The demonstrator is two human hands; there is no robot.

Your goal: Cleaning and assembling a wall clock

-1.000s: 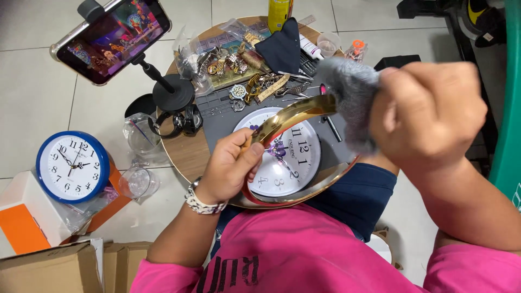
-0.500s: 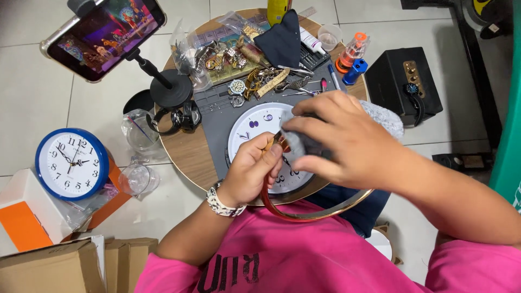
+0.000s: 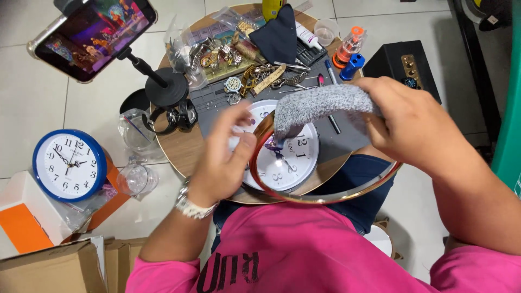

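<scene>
Your left hand (image 3: 225, 157) grips the gold ring (image 3: 325, 196) at its left edge, above the clock face (image 3: 287, 157) on the tabletop (image 3: 179, 146). Your right hand (image 3: 418, 127) pinches the grey cloth (image 3: 320, 108); rub along the rim in short strokes, holding the ring steady.

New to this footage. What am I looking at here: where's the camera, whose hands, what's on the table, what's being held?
There is no machine here: a person works with two bare hands, and the single camera sits on their head, looking down over a pink shirt.

The left hand holds a large gold-coloured ring, a round clock bezel, at its left side. The right hand grips a grey cloth pressed against the ring's upper edge.

Beneath lies a white clock face on a round wooden table, among small metal parts and tools. A phone on a stand shows video. A blue-rimmed clock lies on the floor to the left.
</scene>
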